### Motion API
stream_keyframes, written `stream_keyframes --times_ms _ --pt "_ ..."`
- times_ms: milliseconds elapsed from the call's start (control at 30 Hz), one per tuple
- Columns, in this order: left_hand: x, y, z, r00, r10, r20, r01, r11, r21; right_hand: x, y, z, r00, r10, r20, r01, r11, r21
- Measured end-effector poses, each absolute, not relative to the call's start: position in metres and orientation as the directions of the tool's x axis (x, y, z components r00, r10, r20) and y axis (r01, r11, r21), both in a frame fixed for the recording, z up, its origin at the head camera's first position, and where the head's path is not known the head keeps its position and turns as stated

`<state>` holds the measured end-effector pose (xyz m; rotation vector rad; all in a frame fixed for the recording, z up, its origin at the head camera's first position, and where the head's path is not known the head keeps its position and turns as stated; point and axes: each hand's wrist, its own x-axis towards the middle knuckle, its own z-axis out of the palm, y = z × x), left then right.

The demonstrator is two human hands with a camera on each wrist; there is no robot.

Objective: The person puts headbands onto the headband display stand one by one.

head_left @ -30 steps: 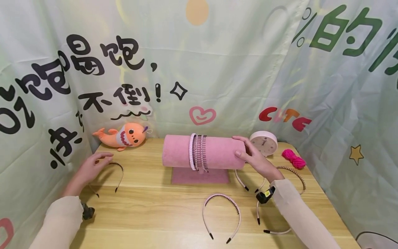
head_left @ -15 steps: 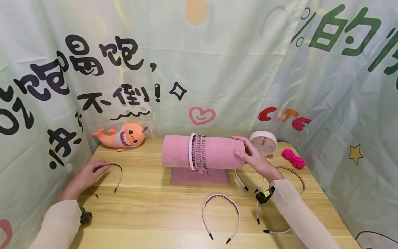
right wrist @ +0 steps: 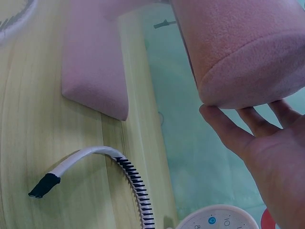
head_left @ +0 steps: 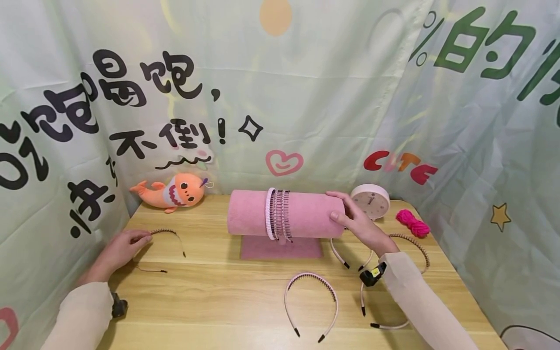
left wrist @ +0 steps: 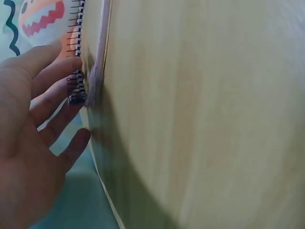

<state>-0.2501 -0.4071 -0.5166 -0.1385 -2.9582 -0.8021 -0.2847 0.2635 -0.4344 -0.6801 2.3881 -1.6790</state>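
Note:
At the table's left side, my left hand [head_left: 120,251] pinches a thin toothed headband [head_left: 164,231], whose tips point to the right. The left wrist view has the fingers [left wrist: 71,143] bent at its dark teeth [left wrist: 76,88]. A pink padded roll [head_left: 312,214] on a pink base [head_left: 280,248] carries a white headband [head_left: 270,214] and several thin toothed ones [head_left: 286,214] around its middle. My right hand [head_left: 365,227] grips the roll's right end, thumb in front and fingers over the top. Seen from the right wrist, fingertips [right wrist: 209,114] touch the end's edge.
A pale pink headband [head_left: 311,275] lies in front of the stand; another [head_left: 411,239] is partly under the right forearm, and one [head_left: 337,253] lies by the base. Behind are an orange plush toy [head_left: 183,189], a round clock [head_left: 371,200] and pink yarn [head_left: 412,222].
My left hand has come down slightly towards the table's front, and the left headband has turned, its tips swinging from facing the front edge to facing right. The right hand stays on the roll.

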Motion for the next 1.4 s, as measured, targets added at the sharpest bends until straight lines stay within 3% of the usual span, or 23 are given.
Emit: stream_keyframes --times_ms 633,933,1133,1400 --pt "-0.24 -0.406 -0.499 -0.999 0.046 0.024 0.051 0.82 0.57 -0.284 0.263 -0.433 -0.885 -0.442 0.144 -0.283 0.266 -0.921" --pt "-0.242 -0.409 -0.504 -0.986 0.121 -0.118 -0.018 0.622 0.783 -0.285 0.263 -0.434 -0.885 -0.442 0.142 -0.282 0.268 -0.921" --pt "-0.24 -0.411 -0.503 -0.97 0.155 -0.189 -0.082 0.525 0.847 -0.284 0.263 -0.433 -0.886 -0.442 0.139 -0.278 0.269 -0.922" --pt "-0.234 -0.41 -0.498 -0.966 0.194 -0.17 -0.083 0.393 0.916 -0.283 0.263 -0.433 -0.886 -0.443 0.141 -0.28 0.268 -0.922"
